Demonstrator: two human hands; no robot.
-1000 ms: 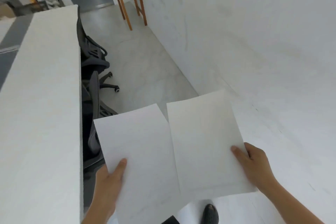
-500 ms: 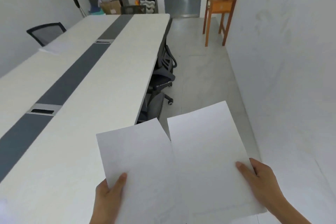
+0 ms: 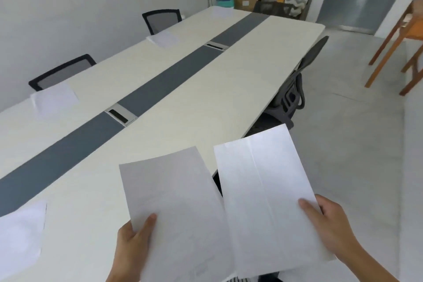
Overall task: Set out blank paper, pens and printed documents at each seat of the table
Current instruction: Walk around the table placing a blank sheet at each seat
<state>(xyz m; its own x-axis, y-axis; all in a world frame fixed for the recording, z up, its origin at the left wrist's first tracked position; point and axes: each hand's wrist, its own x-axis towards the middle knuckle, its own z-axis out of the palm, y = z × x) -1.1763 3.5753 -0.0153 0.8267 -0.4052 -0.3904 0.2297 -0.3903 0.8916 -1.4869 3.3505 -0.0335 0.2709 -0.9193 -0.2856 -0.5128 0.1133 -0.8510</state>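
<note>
My left hand (image 3: 132, 247) holds a white sheet (image 3: 174, 208) by its lower left edge, thumb on top, over the near corner of the long white table (image 3: 206, 103). My right hand (image 3: 327, 229) holds a second sheet (image 3: 265, 181) with a lengthwise crease, partly beyond the table's right edge. Papers lie on the table at the far-side seats: one sheet at the near left (image 3: 55, 98), one further along (image 3: 163, 38), one at the far end (image 3: 222, 11). Another sheet (image 3: 18, 236) lies at the table's near left end. I see no pens.
A grey strip (image 3: 160, 84) with two cable boxes runs down the table's middle. Black chairs stand at the far side (image 3: 64, 71) (image 3: 161, 18) and at the right side (image 3: 295, 89). A wooden side table (image 3: 402, 36) stands by the right wall. Shelves, boxes and a fan fill the back.
My view has swung left from the wall and floor onto the table. Both hands keep their sheets, which now hang over the table's near corner.
</note>
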